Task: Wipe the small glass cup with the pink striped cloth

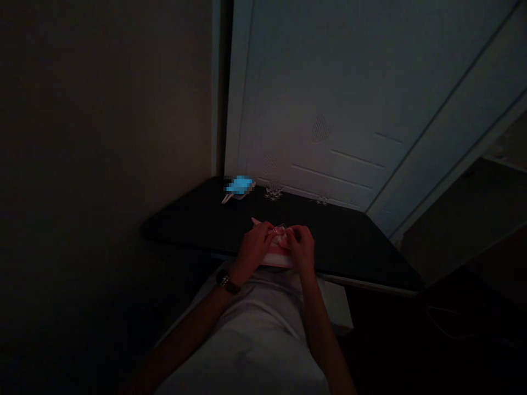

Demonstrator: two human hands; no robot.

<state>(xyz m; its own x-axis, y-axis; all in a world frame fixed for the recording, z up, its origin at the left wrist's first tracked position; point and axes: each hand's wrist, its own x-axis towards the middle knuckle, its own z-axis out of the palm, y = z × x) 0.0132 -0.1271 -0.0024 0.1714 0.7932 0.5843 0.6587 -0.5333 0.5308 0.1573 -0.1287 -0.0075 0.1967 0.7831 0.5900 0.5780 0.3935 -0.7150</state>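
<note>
In dim light, a pink and white item (278, 256) rests at the near edge of the dark table. Something small, clear and shiny (280, 230) is on top of it, between my fingertips. My left hand (257, 244), with a watch on its wrist, has its fingers closed on the left side of the clear item. My right hand (302, 247) pinches the right side of it with bent fingers. Both hands are close together, and the exact shape of what they grip is too dark to make out.
On the dark table (197, 219), a device with a lit blue screen (239, 185) stands at the back left. Small shiny pieces (273, 192) lie near the pale panel (321, 82), with more shiny pieces (322, 200) further right. A pale box (338, 307) is below the front edge.
</note>
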